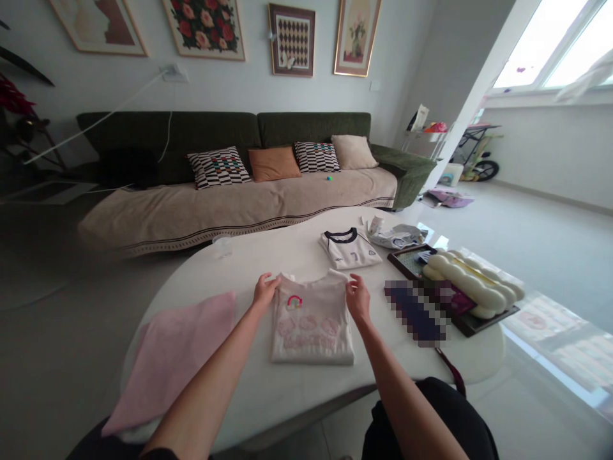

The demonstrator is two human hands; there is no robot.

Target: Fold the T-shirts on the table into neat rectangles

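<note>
A white T-shirt (313, 310) with pink printing and a small rainbow mark lies folded into a rectangle on the white table, its neckline pointing away from me. My left hand (265, 292) pinches its upper left corner at the shoulder. At the upper right corner, my right hand (357, 298) has its fingers closed on the shirt's edge. Just beyond lies another folded white shirt (352, 249) with a dark collar and the number 7. To the left a pink cloth (186, 345) is spread flat, hanging over the table's front edge.
On the right of the table (253, 383) sit a dark tray (474, 329) with a cream puffy object (474, 281), a pixelated dark item (416, 313) with a strap, and a crumpled plastic package (400, 235). A green sofa (316, 121) with cushions stands behind.
</note>
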